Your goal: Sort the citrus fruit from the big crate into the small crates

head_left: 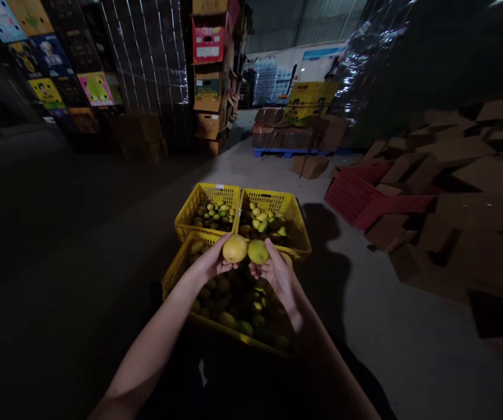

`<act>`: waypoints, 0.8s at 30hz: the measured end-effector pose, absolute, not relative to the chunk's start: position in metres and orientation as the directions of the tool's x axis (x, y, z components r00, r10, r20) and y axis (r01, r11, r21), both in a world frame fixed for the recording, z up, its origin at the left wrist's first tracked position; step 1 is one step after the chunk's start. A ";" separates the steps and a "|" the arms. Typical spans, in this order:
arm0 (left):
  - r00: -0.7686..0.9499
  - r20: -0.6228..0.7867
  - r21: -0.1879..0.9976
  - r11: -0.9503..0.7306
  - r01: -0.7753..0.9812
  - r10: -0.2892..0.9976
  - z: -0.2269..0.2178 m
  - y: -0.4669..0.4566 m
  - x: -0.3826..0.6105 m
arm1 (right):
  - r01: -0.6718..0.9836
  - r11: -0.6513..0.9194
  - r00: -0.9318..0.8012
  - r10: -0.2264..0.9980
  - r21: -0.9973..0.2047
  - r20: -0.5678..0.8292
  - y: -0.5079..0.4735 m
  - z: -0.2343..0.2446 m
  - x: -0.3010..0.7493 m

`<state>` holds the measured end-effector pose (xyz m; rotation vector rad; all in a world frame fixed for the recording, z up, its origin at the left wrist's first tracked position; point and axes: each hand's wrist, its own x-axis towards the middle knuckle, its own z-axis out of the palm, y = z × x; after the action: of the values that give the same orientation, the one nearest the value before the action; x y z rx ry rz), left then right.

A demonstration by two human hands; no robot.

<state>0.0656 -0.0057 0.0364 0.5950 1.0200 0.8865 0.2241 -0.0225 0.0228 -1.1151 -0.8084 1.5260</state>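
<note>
Side by side above a yellow crate, my two hands each hold a lemon. My left hand (211,259) is closed around a yellow lemon (234,249). In my right hand (278,270) is a greener lemon (258,252), held between thumb and fingers. Below them the near crate (173,274) holds many yellow and green lemons (227,319), much of it in shadow. Beyond it stand two more yellow crates: the left one (185,216) contains small, mostly greenish lemons (216,213), the right one (301,233) larger yellow lemons (261,217).
Flattened cardboard (465,233) lies heaped at the right around a red crate (356,201). Stacked boxes (208,87) rise at the back, near a blue pallet (289,153) loaded with cartons. Printed boxes (54,55) are piled at the far left.
</note>
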 end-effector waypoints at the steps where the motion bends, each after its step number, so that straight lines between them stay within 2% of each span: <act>1: 0.266 -0.480 0.761 0.548 -0.347 0.836 0.037 -0.005 0.066 | -0.339 -0.261 -0.037 0.964 -0.904 -0.264 -0.022 0.023 0.224; 9: 0.296 -0.490 0.734 0.571 -0.368 0.820 0.039 -0.009 0.068 | -0.325 -0.321 -0.031 0.944 -0.889 -0.330 -0.020 0.026 0.224; 15: 0.337 -0.518 0.681 0.617 -0.395 0.787 0.038 -0.008 0.067 | -0.307 -0.220 -0.046 0.975 -0.926 -0.217 -0.020 0.022 0.226; 19: 0.393 -0.455 0.554 0.599 -0.578 0.799 0.032 -0.006 0.065 | -0.336 -0.101 0.006 0.994 -0.937 -0.109 -0.019 0.016 0.229; 22: 0.331 -0.441 0.424 0.519 -0.742 0.834 0.028 -0.003 0.068 | -0.315 -0.032 0.076 0.995 -0.948 -0.059 -0.016 0.011 0.229; 24: 0.270 -0.433 0.377 0.445 -0.812 0.860 0.025 -0.001 0.071 | -0.260 0.012 0.141 0.990 -0.965 -0.026 -0.014 0.009 0.227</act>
<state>0.0712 -0.0015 0.0252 0.0861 0.6409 1.1286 0.2270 -0.0144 0.0094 -1.0835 -0.9084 1.2218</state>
